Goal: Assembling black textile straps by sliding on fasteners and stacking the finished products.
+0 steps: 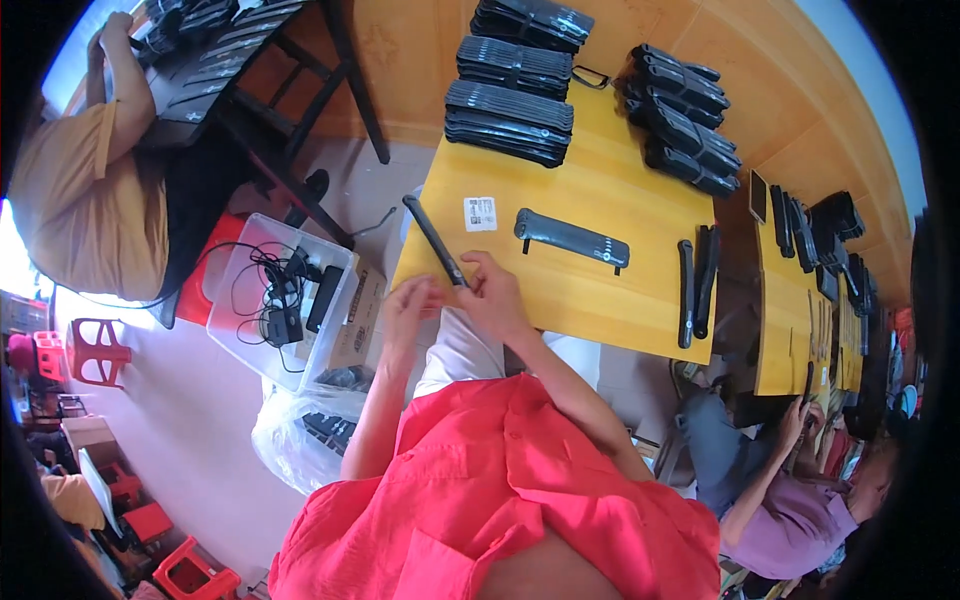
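Observation:
My right hand (492, 298) grips the lower end of a long, narrow black strip (432, 238) between thumb and fingers. The strip slants up and left, over the left edge of the yellow table (590, 300). Just left of its lower end is my left hand (412, 300), fingers loosely curved and apart, holding nothing that I can see. A flat black sleeve-like piece (572, 240) with white print and two small tabs lies on the table beyond my right hand. Near it is a white printed label sheet (480, 214).
Banded stacks of black pieces (510, 120) and a black pile (685, 120) stand at the back. More black strips (697, 285) lie at the right. A clear bin (225, 320) with cables is at left. Co-workers sit left (90, 200) and right (790, 515).

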A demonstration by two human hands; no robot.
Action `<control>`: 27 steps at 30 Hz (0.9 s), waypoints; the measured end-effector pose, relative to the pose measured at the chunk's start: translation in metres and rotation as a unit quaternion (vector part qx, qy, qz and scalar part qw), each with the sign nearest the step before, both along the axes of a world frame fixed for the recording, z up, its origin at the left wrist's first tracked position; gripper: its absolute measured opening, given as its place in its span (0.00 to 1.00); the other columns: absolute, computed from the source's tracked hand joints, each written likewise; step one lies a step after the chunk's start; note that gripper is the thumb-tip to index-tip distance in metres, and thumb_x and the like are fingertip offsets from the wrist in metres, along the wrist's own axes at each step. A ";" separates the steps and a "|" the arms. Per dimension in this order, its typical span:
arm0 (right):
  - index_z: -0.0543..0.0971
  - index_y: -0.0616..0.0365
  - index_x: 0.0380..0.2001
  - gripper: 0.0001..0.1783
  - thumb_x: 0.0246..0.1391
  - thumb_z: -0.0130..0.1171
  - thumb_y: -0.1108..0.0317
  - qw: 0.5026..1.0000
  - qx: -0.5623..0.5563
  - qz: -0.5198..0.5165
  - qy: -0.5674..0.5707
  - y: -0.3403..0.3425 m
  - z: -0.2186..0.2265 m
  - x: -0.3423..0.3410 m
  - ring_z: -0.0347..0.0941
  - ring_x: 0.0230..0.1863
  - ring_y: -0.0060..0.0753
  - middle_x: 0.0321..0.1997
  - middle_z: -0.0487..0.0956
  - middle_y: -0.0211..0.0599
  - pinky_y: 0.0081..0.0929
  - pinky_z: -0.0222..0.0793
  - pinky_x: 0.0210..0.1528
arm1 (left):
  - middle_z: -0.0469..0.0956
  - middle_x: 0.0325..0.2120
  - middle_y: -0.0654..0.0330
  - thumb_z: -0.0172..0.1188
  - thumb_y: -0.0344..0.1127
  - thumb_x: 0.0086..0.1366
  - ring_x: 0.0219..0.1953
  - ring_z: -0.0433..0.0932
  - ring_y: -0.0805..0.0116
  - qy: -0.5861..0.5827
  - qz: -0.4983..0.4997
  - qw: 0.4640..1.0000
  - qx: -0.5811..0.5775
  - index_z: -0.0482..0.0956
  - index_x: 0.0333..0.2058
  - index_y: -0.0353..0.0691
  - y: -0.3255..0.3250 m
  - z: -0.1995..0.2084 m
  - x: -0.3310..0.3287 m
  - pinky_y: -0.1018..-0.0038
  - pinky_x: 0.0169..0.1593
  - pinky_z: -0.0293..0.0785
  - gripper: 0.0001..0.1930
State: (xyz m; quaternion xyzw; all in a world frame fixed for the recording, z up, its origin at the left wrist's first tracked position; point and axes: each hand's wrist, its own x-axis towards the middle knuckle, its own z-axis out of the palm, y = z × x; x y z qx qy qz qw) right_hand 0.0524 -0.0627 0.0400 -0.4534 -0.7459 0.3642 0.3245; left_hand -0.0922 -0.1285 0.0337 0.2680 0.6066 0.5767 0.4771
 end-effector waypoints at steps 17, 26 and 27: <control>0.79 0.67 0.29 0.08 0.41 0.58 0.83 0.980 0.147 -0.117 0.065 -0.041 0.106 0.139 0.75 0.28 0.30 0.28 0.77 0.42 0.20 0.69 0.29 | 0.78 0.32 0.58 0.52 0.33 0.63 0.34 0.78 0.72 -0.194 -0.319 0.927 0.022 0.73 0.43 0.34 0.051 0.093 0.121 0.79 0.37 0.77 0.12; 0.77 0.67 0.29 0.08 0.41 0.59 0.82 0.975 0.202 -0.085 0.045 -0.040 0.104 0.155 0.74 0.24 0.37 0.25 0.76 0.42 0.24 0.68 0.25 | 0.78 0.32 0.57 0.58 0.30 0.58 0.34 0.78 0.72 -0.181 -0.333 0.925 0.028 0.73 0.43 0.32 0.051 0.094 0.132 0.78 0.37 0.77 0.14; 0.77 0.66 0.28 0.08 0.40 0.59 0.82 0.974 0.210 -0.079 0.039 -0.039 0.103 0.155 0.74 0.24 0.37 0.25 0.76 0.42 0.24 0.68 0.24 | 0.78 0.32 0.57 0.58 0.30 0.58 0.34 0.78 0.72 -0.181 -0.332 0.925 0.028 0.73 0.43 0.32 0.052 0.095 0.133 0.78 0.37 0.77 0.14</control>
